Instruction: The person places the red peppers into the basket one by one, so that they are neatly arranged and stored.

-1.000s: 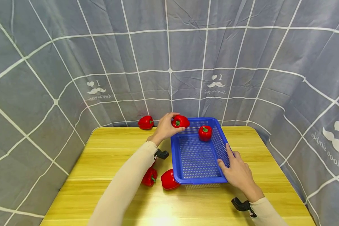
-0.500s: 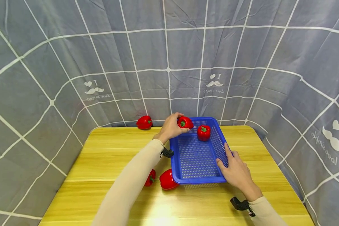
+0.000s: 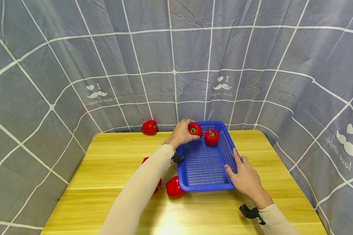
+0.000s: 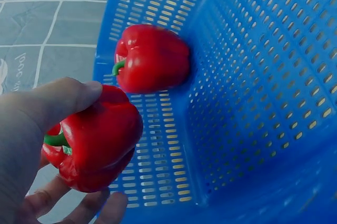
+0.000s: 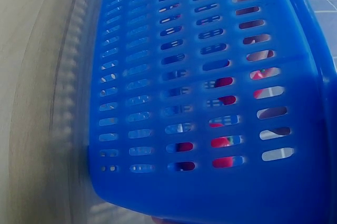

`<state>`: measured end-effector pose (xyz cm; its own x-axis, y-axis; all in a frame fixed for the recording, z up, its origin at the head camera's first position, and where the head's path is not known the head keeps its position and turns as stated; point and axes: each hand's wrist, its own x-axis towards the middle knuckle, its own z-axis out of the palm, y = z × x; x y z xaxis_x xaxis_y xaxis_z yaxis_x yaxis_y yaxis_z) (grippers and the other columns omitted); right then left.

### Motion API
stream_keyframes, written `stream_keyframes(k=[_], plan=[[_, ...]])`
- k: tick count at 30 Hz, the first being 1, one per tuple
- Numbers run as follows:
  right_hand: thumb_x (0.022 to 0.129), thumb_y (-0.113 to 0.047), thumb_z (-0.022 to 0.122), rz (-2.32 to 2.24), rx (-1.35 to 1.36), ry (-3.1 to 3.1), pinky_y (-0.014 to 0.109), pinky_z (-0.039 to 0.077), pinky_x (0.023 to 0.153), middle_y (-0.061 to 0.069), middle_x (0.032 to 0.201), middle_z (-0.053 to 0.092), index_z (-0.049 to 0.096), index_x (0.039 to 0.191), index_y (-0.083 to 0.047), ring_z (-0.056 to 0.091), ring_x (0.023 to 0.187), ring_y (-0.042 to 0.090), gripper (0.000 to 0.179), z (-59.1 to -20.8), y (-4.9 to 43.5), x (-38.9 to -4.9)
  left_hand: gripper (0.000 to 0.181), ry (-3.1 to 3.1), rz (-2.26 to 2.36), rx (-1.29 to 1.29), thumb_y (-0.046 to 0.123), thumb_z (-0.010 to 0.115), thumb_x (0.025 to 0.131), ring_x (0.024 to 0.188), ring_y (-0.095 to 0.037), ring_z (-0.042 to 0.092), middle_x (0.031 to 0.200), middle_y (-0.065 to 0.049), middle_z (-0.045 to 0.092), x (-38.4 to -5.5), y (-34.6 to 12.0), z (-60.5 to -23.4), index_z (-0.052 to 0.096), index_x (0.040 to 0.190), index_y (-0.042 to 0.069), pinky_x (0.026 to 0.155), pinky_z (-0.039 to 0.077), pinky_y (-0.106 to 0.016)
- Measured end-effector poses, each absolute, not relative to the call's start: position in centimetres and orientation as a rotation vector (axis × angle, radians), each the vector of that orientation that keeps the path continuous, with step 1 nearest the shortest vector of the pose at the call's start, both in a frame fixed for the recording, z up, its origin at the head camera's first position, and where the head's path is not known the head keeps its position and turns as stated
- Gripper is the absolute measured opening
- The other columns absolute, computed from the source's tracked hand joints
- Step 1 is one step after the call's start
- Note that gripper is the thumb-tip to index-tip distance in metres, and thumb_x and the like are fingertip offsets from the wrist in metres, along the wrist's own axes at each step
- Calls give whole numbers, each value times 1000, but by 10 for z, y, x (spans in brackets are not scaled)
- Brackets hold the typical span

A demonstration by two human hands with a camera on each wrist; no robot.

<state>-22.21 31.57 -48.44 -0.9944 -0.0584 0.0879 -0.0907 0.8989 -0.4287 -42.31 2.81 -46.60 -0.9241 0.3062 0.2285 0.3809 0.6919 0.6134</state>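
My left hand [image 3: 182, 133] grips a red bell pepper [image 3: 195, 130] over the far left corner of the blue plastic basket [image 3: 207, 188]. In the left wrist view the thumb lies on top of this pepper [image 4: 105, 139], its green stem toward the palm. A second red bell pepper [image 3: 211, 137] sits inside the basket near its far wall, just right of the held one. My right hand [image 3: 247, 178] holds the basket's right rim, thumb on the inner side. The perforated side wall [image 5: 174, 103] fills the right wrist view, red showing through its slots.
A red bell pepper [image 3: 149, 127] lies at the table's back edge, left of the basket. Another pepper [image 3: 175, 187] lies against the basket's near left corner. The left sleeve [image 3: 138, 189] partly covers more red peppers [image 3: 158, 187]. A grey curtain [image 3: 153, 65] hangs behind the wooden table [image 3: 106, 169].
My left hand has carried the bell pepper rightward, from the basket's left rim to over its inside, close to the other pepper. The right hand keeps its place on the rim.
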Motion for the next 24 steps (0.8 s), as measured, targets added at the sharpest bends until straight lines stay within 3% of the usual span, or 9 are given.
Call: stream_keyframes(k=[3,6,8,13,24], plan=[[119,-45,61,683,113,-2993,82,58,105,43,162,53,18,185,-2,73,125,63,90,-484,315,-222,88,-2820,-1017,-578,58,105,80,130,-30,71,138,-10,75,-436,30,-478,72,154,21,114,62,-43],[119,-45,61,683,110,-2996,81,58,105,43,162,52,18,185,-3,74,124,62,90,-484,315,-221,88,-2853,-1042,-580,49,107,82,134,-33,71,141,-13,74,-444,33,-485,70,155,19,116,63,-45],[119,-45,61,682,108,-2995,81,58,104,43,162,53,19,185,-3,74,122,62,89,-484,315,-221,85,-2882,-991,-536,38,107,81,135,-37,71,143,-17,74,-424,36,-465,70,154,13,117,63,-51],[118,-44,62,679,112,-2983,80,59,102,42,161,54,20,185,-3,75,120,62,89,-484,315,-221,82,-2918,-875,-477,36,109,80,131,-31,72,139,-13,78,-425,42,-472,70,149,13,114,63,-48],[119,-44,62,687,104,-2996,80,58,104,42,163,52,18,186,-4,74,123,63,90,-484,314,-221,82,-2995,-935,-488,28,109,83,138,-38,72,145,-19,78,-439,54,-485,71,153,9,123,61,-50]])
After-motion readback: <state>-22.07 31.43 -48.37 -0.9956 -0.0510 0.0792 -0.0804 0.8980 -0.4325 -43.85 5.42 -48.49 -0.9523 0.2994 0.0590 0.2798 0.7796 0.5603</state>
